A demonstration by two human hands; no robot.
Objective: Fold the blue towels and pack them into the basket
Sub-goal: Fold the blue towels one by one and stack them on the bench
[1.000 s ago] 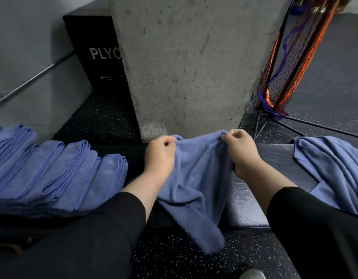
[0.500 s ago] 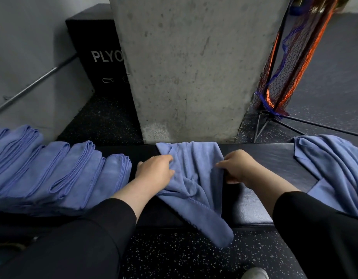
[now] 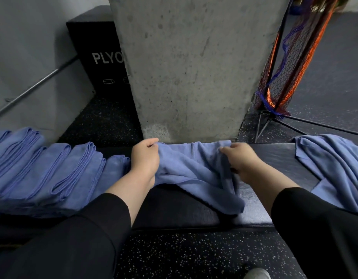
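Note:
A blue towel [image 3: 191, 168] lies rumpled across the dark padded bench [image 3: 174, 208], its near corner drooping over the front edge. My left hand [image 3: 145, 159] pinches the towel's far left corner. My right hand [image 3: 239, 158] grips its far right edge, fingers curled into the cloth. Several folded blue towels [image 3: 53, 170] lie overlapped in a row on the bench to the left. A heap of unfolded blue towels [image 3: 333, 168] covers the bench's right end. No basket is in view.
A concrete pillar [image 3: 194, 67] rises just behind the bench. A black plyo box [image 3: 97, 57] stands at the back left beside a grey wall with a metal bar [image 3: 33, 87]. An orange and blue net on a stand [image 3: 285, 77] leans at the back right. Speckled floor [image 3: 184, 254] lies below.
Both hands lowered the towel onto the bench, then moved apart along its far edge, spreading it wider. The hanging near corner has been drawn up closer to the bench.

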